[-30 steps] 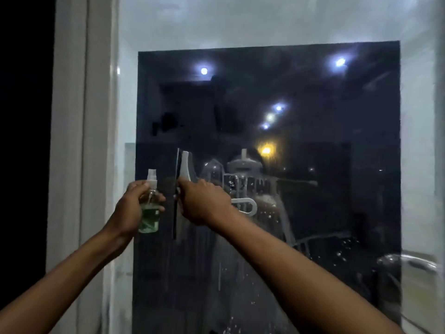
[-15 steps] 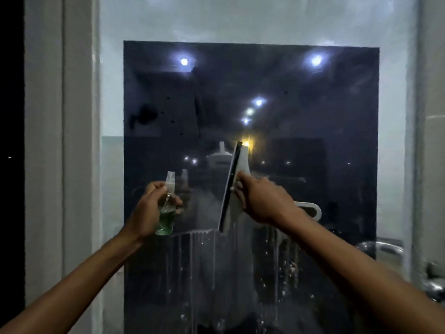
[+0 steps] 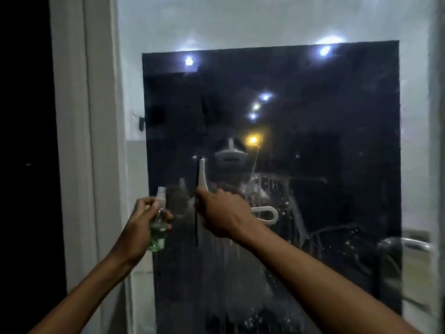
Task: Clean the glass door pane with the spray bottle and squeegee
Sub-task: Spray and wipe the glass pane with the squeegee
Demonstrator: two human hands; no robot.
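- Wet, dark glass door pane (image 3: 313,165) fills the doorway.
- Left hand (image 3: 142,227) grips a green spray bottle (image 3: 158,233).
- Right hand (image 3: 224,213) clasps the squeegee (image 3: 201,174), blade upright against the pane, just beside the bottle.

Both of your arms reach forward and upward from the bottom of the view, bare to the wrists. Your left hand (image 3: 140,225) is raised at the end of a nearly straight forearm, its back turned toward you, fingers curled round the spray bottle (image 3: 158,231), with the thumb tip showing just beyond the bottle's far side. Your right hand (image 3: 222,213) sits a little higher and just beside the left, knuckles facing you, wrist bent slightly, fingers (image 3: 204,196) folded round the squeegee (image 3: 201,174), whose blade stands upright above and below your fingertips and whose looped handle pokes out past the heel of your hand.
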